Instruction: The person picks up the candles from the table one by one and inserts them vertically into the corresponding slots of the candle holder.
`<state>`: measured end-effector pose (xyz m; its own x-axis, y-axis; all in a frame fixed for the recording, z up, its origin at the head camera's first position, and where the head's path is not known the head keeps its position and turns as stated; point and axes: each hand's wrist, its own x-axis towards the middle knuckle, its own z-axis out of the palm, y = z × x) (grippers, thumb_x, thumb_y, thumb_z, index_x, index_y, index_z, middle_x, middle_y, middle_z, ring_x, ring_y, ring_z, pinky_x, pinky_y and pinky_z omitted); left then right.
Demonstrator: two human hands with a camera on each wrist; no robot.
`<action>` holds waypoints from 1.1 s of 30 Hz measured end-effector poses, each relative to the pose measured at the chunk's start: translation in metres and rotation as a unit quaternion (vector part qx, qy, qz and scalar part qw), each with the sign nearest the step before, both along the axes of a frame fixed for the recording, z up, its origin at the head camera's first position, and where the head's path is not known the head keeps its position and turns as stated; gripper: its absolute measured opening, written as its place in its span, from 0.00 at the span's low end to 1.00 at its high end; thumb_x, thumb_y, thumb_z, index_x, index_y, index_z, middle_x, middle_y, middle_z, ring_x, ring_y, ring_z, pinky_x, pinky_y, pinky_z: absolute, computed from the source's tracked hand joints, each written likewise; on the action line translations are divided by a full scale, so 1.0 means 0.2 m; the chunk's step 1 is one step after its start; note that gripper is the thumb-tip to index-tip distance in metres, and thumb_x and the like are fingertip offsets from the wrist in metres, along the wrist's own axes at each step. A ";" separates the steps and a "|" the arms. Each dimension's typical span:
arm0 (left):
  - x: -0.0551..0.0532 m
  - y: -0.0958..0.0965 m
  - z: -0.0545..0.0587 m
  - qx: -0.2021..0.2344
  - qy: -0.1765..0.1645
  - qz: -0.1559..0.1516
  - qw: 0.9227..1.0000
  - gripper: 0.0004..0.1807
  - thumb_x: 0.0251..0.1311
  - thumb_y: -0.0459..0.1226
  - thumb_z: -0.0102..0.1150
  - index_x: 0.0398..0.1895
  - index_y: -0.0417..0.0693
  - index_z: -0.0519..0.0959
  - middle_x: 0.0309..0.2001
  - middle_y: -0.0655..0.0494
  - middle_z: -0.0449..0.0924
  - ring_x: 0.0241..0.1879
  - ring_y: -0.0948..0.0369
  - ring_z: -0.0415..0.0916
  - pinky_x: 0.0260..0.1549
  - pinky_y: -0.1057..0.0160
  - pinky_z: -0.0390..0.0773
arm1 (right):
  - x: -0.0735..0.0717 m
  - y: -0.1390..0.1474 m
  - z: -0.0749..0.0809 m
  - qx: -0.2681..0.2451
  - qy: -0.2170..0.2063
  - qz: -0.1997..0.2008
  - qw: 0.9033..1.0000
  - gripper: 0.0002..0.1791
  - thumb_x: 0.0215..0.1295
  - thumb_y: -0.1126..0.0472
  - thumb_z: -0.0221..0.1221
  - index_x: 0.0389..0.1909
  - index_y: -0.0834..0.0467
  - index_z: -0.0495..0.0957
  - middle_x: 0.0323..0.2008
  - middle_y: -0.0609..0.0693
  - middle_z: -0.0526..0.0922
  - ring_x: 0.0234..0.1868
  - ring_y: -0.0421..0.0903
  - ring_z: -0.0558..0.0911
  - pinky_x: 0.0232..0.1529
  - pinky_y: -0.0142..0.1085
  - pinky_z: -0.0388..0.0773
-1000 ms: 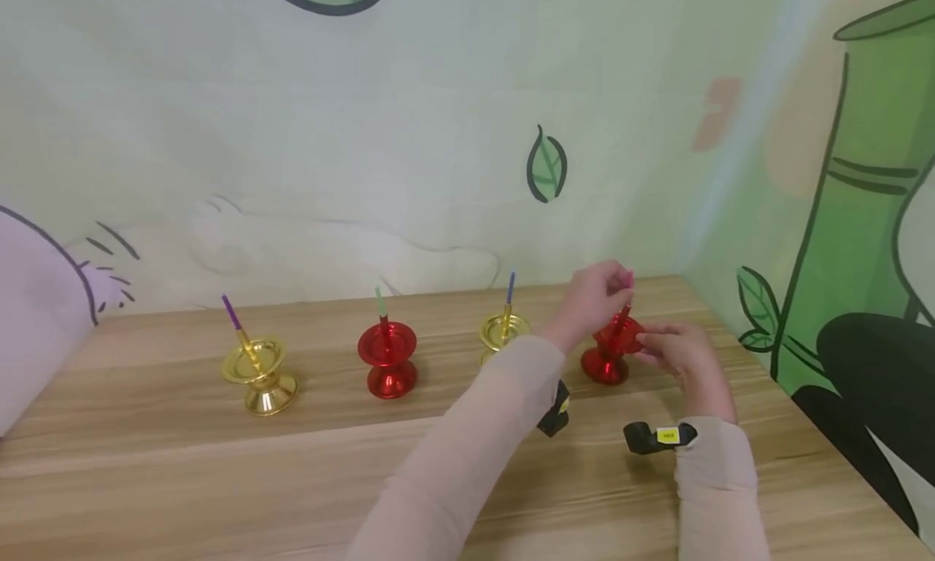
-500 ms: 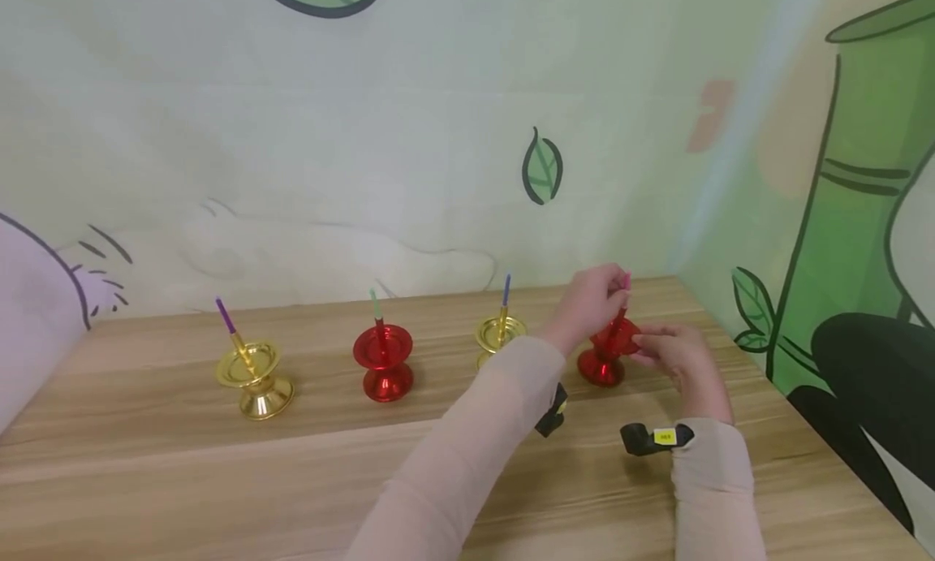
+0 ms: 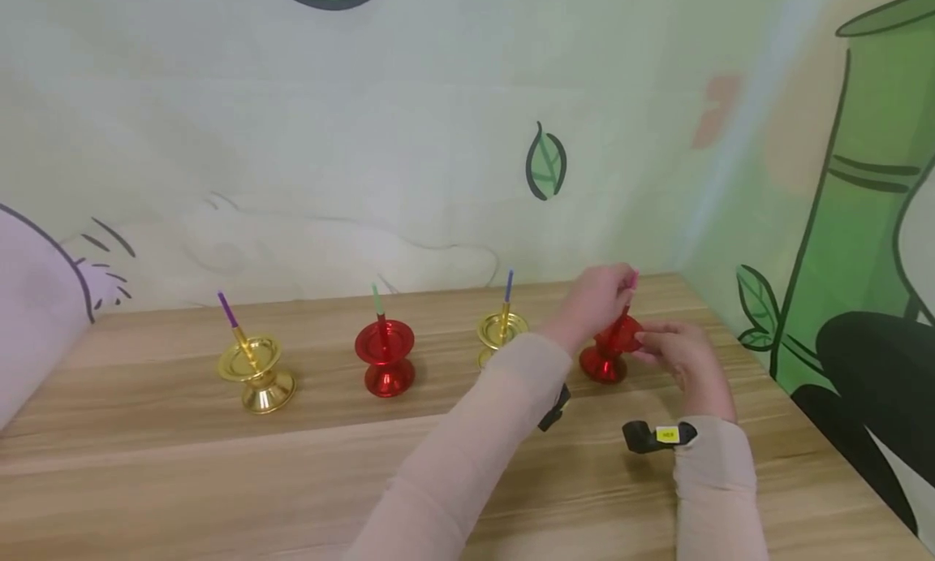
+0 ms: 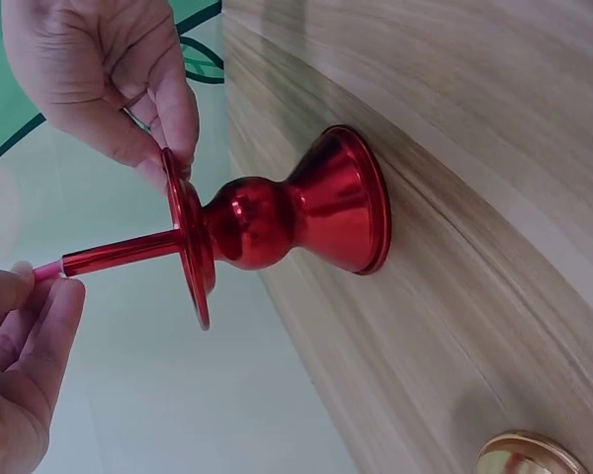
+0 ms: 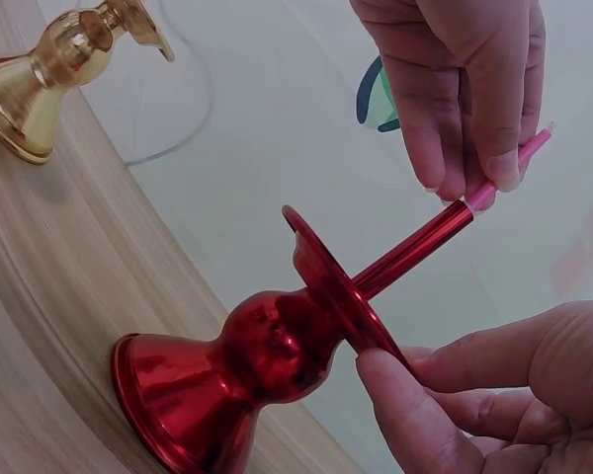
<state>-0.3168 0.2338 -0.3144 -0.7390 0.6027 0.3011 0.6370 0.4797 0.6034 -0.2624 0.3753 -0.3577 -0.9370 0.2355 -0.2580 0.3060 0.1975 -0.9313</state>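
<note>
My left hand (image 3: 595, 301) pinches a thin pink candle (image 5: 536, 146) whose lower end sits in the slim tube of a red metal candle holder (image 4: 257, 222). With thumb and fingers, my right hand (image 5: 509, 395) grips the edge of that holder's round dish. The red holder stands on the table at the right end of a row, and in the head view part of it is behind the hands. Just left of it is a gold candle holder (image 3: 504, 331) with a blue candle (image 3: 509, 285), its base partly hidden by the left sleeve.
Further left stand a red holder (image 3: 389, 378) with a green candle (image 3: 377, 299) and a gold holder (image 3: 269, 392) with a leaning purple candle (image 3: 228, 308). Behind the wooden table (image 3: 219, 480) hangs a printed backdrop (image 3: 409, 139).
The left hand has shifted very slightly to the right at the pink candle. The right hand keeps its grip on the dish's edge. The other holders have not moved.
</note>
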 end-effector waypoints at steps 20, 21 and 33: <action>0.00 0.02 -0.01 -0.023 0.024 0.003 0.999 0.03 0.66 0.31 0.52 0.37 0.43 0.76 0.29 0.57 0.73 0.32 0.64 0.69 0.30 0.79 0.68 | 0.01 0.01 0.00 -0.017 0.006 0.013 1.000 0.28 0.70 0.68 0.47 0.65 0.79 0.54 0.49 0.63 0.72 0.28 0.31 0.80 0.38 0.26 0.82; 0.00 0.02 -0.01 -0.025 0.023 0.006 0.999 0.02 0.66 0.32 0.52 0.37 0.44 0.76 0.29 0.57 0.73 0.32 0.64 0.69 0.31 0.79 0.69 | 0.01 0.01 0.00 -0.016 0.007 0.013 1.000 0.27 0.70 0.68 0.47 0.65 0.79 0.54 0.49 0.63 0.72 0.28 0.31 0.80 0.38 0.26 0.82; 0.01 0.02 0.00 -0.040 0.021 0.031 0.999 0.03 0.66 0.34 0.53 0.38 0.47 0.77 0.30 0.59 0.74 0.32 0.65 0.70 0.31 0.79 0.71 | 0.00 0.01 0.00 -0.024 0.007 0.010 1.000 0.28 0.69 0.68 0.49 0.65 0.78 0.55 0.42 0.57 0.75 0.28 0.32 0.80 0.37 0.27 0.82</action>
<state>-0.3146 0.2384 -0.3148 -0.7629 0.5797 0.2862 0.6292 0.5641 0.5347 -0.2631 0.3771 -0.3574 -0.9451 0.2047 -0.2547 0.2888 0.1586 -0.9442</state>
